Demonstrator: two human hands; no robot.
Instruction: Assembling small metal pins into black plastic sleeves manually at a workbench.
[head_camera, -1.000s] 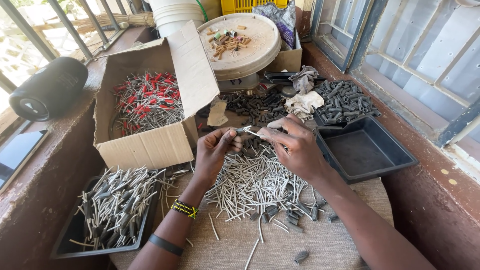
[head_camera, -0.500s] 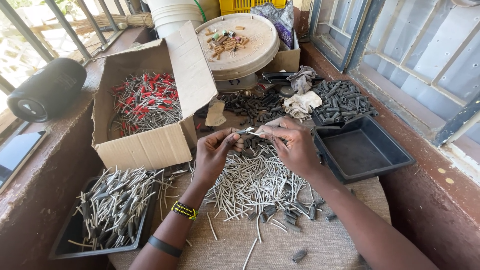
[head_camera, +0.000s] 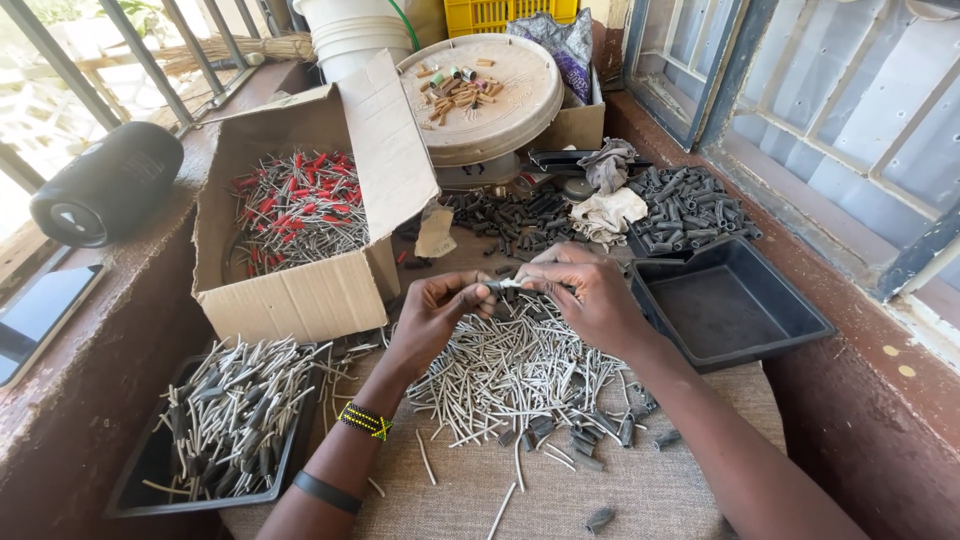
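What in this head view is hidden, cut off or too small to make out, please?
- Small grey-and-white piece pinched between the left hand and right hand: fingers cover most of it; its shape cannot be told.
- Black plastic tray of grey sticks: cut off by the bottom edge.
- Small brown bits on the round beige lid: too small to identify.
- Yellow plastic crate: cut off by the top edge.

both forearms reach forward, converging at centre. left hand (head_camera: 432, 318) curled, thumb and fingers pinched together. right hand (head_camera: 593, 298) curled opposite, fingertips (head_camera: 528, 282) pinched, meeting the left's. left wrist carries two bands.
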